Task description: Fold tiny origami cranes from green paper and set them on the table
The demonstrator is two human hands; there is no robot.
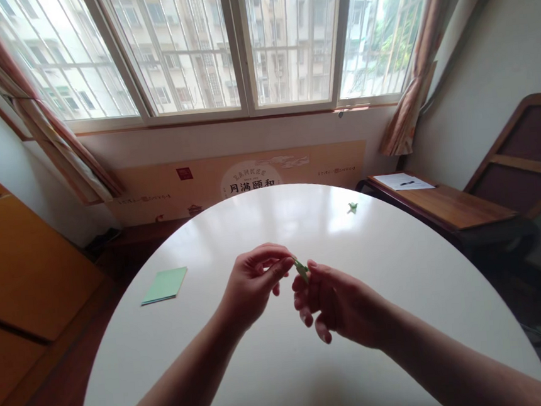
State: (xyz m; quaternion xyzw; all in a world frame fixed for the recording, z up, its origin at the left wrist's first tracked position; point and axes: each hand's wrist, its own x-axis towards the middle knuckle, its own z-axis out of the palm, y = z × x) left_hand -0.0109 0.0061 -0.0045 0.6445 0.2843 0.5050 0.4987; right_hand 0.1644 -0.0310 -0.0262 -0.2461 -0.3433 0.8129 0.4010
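Observation:
Above the middle of the white table, a small folded green paper piece (pixel 301 270) is pinched between both hands. My left hand (pixel 261 279) is closed, thumb and forefinger gripping its upper left tip. My right hand (pixel 331 299) holds its right side between thumb and forefinger, the other fingers loosely curled below. Parts of the paper are hidden by the fingertips, and its exact folded shape is too small to make out. Farther back at the right lies another small green origami figure (pixel 353 207), apart from both hands.
A stack of light green paper squares (pixel 164 285) lies at the left of the round white table (pixel 276 379). Beyond its right edge stands a wooden chair (pixel 445 200) with a white sheet (pixel 402 182) and a dark pen. Windows and curtains are behind.

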